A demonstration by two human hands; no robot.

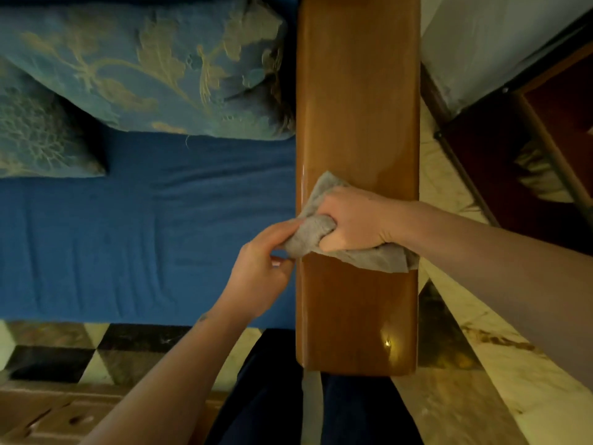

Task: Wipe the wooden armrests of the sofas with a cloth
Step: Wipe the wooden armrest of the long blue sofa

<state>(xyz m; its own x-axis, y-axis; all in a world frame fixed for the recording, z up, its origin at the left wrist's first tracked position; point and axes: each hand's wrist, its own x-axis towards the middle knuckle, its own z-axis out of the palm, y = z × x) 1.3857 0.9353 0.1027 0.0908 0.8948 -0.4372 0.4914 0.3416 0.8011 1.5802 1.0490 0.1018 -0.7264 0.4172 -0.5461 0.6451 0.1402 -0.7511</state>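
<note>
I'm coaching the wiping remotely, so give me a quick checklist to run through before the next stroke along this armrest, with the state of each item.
1. Cloth gripped by right hand: ok.
2. Left hand pinching the cloth's edge, not stray: ok.
3. Cloth lying on the wooden armrest: ok.
4. Armrest ahead free of objects: ok.
5. Patterned cushion off the wood: cannot tell, its edge sits right beside it.
6. Cloth damp or clean: cannot tell.

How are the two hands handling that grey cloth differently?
The right hand lies on top of the wooden armrest, fist curled round a bunched part of the grey cloth; the left hand sits off the armrest's edge, over the blue seat cushion. The right grips with its whole hand; the left only pinches the cloth's end with its fingertips. Both hold the same cloth.
</note>
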